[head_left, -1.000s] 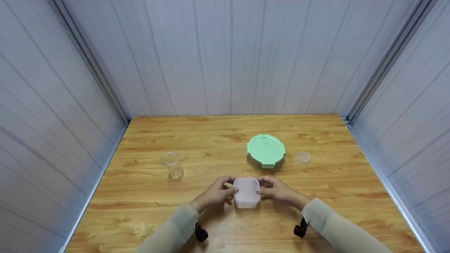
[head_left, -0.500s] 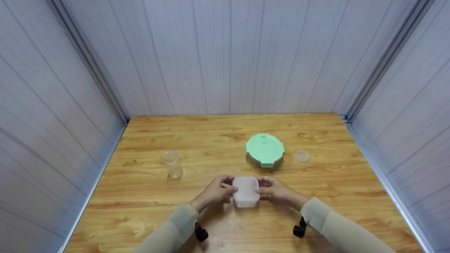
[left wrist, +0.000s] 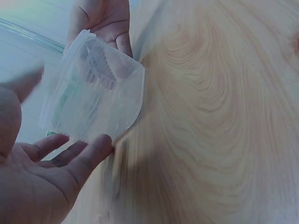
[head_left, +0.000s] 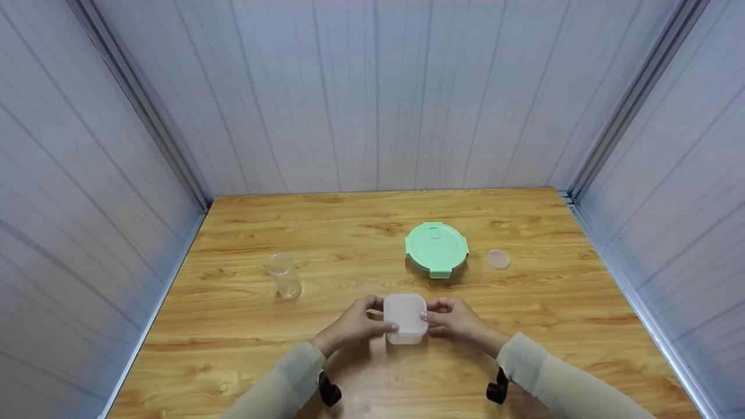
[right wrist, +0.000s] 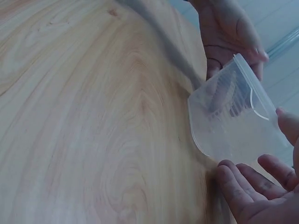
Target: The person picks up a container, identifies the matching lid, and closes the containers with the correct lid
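Note:
A small square plastic food container (head_left: 405, 314) with clear walls and a pale pinkish lid stands on the table between both hands. My left hand (head_left: 355, 325) holds its left side, fingers against the wall and thumb at the lid's near left corner. In the left wrist view that thumb (left wrist: 29, 84) is blurred by the lid's edge. From the other side my right hand (head_left: 460, 321) holds the container, thumb (right wrist: 287, 123) at the lid's edge and fingers along the wall. The lid appears seated on the rim.
Behind the container sits a round bowl with a green clip lid (head_left: 436, 247). A small translucent disc (head_left: 498, 259) lies to its right. On the left stands a clear glass jar (head_left: 285, 276). White panel walls (head_left: 372, 99) surround the wooden table (head_left: 233, 361).
My left thumb has shifted toward me along the lid, from its left edge to the near left corner. The right hand keeps its place, and the container has hardly moved.

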Motion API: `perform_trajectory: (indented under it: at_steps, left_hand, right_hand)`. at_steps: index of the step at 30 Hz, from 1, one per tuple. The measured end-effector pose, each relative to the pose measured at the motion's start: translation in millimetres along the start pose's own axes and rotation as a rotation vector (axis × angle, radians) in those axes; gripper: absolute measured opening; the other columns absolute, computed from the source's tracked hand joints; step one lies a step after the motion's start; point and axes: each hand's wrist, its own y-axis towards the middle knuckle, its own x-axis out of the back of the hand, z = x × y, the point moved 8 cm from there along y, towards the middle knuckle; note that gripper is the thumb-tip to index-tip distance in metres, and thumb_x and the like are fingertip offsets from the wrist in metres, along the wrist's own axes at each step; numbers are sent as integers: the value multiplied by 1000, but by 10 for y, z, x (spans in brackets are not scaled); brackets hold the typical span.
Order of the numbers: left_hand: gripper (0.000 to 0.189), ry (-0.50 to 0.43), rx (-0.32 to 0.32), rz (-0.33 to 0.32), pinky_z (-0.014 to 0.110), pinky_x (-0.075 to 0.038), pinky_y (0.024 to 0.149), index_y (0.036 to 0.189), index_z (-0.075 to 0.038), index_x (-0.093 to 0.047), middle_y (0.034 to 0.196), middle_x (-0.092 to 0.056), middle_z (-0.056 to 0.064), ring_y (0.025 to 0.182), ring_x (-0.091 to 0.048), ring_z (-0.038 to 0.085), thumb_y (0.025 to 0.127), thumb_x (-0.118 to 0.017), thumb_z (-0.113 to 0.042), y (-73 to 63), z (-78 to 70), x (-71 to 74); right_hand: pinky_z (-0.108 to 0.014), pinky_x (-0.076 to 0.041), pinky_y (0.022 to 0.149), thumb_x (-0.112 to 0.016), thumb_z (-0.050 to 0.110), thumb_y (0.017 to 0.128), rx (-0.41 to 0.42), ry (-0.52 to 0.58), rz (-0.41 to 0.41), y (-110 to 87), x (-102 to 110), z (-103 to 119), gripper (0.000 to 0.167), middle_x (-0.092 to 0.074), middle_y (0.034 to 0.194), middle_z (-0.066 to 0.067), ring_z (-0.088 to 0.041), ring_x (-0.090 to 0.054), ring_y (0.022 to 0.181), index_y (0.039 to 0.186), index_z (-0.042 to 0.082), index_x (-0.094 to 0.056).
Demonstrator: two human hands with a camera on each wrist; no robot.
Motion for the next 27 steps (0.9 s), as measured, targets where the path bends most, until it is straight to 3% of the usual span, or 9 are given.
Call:
perform_trajectory:
  at_steps: [5, 11, 20, 27]
  left_hand:
    - [66, 28, -49, 16, 45, -64, 100, 135, 4, -57, 136, -65, 20, 124, -70, 40, 80, -92, 0, -2, -3, -32]
    - [70, 41, -55, -30, 42, -65, 98, 140, 5, -56, 136, -65, 21, 122, -70, 37, 79, -91, 4, 28, -28, 23]
    - [73, 2, -79, -77, 44, -64, 101, 147, 9, -55, 146, -60, 27, 129, -67, 45, 82, -89, 5, 68, -126, 158]
    - [77, -57, -70, -143, 43, -63, 102, 151, 8, -53, 147, -59, 28, 130, -68, 43, 84, -90, 1, 99, -169, 275]
  right_hand:
    - [-33, -68, 85, -74, 12, 104, 23, 8, -12, 4, -19, 7, 34, -79, 103, -3, -12, -77, 88, 127, -12, -66]
    - [-34, -67, 88, -74, 11, 104, 27, 28, -27, 34, -26, 51, 34, -78, 103, -2, -11, -77, 88, 127, -12, -67]
    - [-41, -66, 97, -71, 7, 105, 84, 64, -18, 141, -27, 206, 40, -79, 110, -5, -11, -77, 94, 134, -19, -63]
    - [-38, -66, 93, -72, 1, 102, 145, 38, -76, 234, -29, 343, 39, -80, 110, -9, -9, -76, 91, 132, -21, -62]
